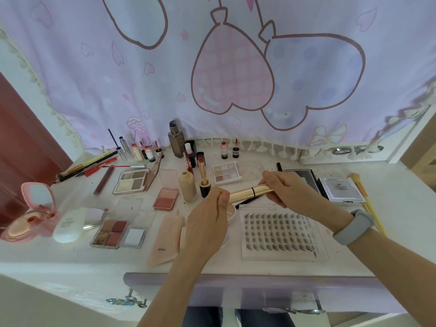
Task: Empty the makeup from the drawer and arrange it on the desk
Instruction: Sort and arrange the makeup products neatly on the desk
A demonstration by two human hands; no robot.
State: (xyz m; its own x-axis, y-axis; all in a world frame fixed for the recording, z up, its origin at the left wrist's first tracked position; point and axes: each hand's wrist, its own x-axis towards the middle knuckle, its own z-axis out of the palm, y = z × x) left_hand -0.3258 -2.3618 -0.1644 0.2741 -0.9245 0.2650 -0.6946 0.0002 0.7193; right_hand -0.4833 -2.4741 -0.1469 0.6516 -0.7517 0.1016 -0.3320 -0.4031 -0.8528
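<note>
A slim gold tube point(245, 192) is held level above the white desk point(368, 246), one end in each hand. My left hand point(210, 218) grips its left end and my right hand point(287, 190) grips its right end; a dark seam ring sits at the middle. Under my hands lie a large false-lash tray point(280, 232) and a pink flat tube point(166, 237). The open drawer point(259, 300) shows below the desk edge; its inside looks pale and I cannot tell what it holds.
Makeup covers the desk: eyeshadow palettes point(118, 232), a blush compact point(166, 198), a pink mirror compact point(35, 208), a white bottle point(68, 225), lip tubes, pencils point(89, 165), a tall grey bottle point(175, 140), a silver compact point(342, 188), yellow brushes point(363, 192). A cartoon cloth hangs behind.
</note>
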